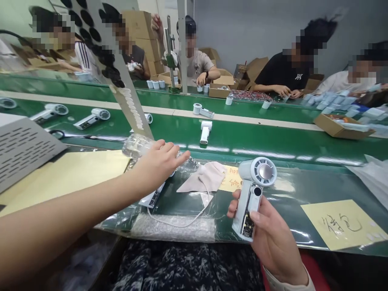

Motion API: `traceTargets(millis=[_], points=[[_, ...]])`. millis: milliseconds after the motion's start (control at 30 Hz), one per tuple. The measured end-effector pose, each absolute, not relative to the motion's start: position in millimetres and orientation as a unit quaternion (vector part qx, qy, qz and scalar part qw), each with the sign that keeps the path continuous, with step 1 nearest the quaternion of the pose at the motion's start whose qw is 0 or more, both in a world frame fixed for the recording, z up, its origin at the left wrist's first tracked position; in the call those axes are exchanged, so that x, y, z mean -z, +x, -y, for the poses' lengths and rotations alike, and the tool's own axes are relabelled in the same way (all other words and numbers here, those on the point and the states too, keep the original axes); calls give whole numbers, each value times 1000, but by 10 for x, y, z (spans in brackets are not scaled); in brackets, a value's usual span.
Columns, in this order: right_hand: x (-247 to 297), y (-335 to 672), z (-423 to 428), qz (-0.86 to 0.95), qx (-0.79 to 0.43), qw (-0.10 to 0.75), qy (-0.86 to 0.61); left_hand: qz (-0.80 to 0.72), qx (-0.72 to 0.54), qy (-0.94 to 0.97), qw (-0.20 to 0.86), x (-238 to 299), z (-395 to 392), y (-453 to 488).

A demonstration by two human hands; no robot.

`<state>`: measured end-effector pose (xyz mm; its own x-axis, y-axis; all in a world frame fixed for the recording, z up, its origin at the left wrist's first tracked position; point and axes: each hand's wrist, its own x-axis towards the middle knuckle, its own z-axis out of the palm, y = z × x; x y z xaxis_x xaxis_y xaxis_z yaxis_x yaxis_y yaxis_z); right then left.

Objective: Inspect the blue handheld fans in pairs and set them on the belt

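My right hand (268, 238) grips a pale blue handheld fan (253, 190) upright, its casing open to show a circuit board in the handle. My left hand (159, 163) stretches forward, palm down, with its fingers resting over a crumpled clear plastic bag (138, 145). Below that hand, a second fan's handle (152, 198) lies on the green mat. A white cable (178, 223) curves across the mat beside a beige cloth pouch (203, 178). A strip of bubble wrap (172, 228) lies along the near edge.
A green conveyor belt (230, 137) carries several white fans. A grey perforated panel (26, 149) and yellow paper (66, 178) lie at left, with another note (342, 224) at right. Beyond the belt, co-workers sit among cardboard boxes (136, 28).
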<state>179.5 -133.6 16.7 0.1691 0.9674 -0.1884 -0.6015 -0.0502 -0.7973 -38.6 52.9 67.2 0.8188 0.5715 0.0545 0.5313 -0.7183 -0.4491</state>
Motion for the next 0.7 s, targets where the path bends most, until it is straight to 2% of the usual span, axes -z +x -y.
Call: traceTargets(millis=[233,467,533,600,700], points=[[-168,1786,1395,224,-611,644,-402,287,-108,-914,266,-778,-564,-298],[-146,1738,1363,228,-632,627,-395,303,-80,-918,243,-657,-575,-337],[-140,1734,1369,233,-631,622,-402,333,-66,-919,202,-628,-610,-447],[-131,1746,1372,230,-625,620,-415,389,-14,-914,113,-625,-642,-609],[-119,1767,1343,211,-624,613,-436,542,147,-825,-61,-651,-659,-873]])
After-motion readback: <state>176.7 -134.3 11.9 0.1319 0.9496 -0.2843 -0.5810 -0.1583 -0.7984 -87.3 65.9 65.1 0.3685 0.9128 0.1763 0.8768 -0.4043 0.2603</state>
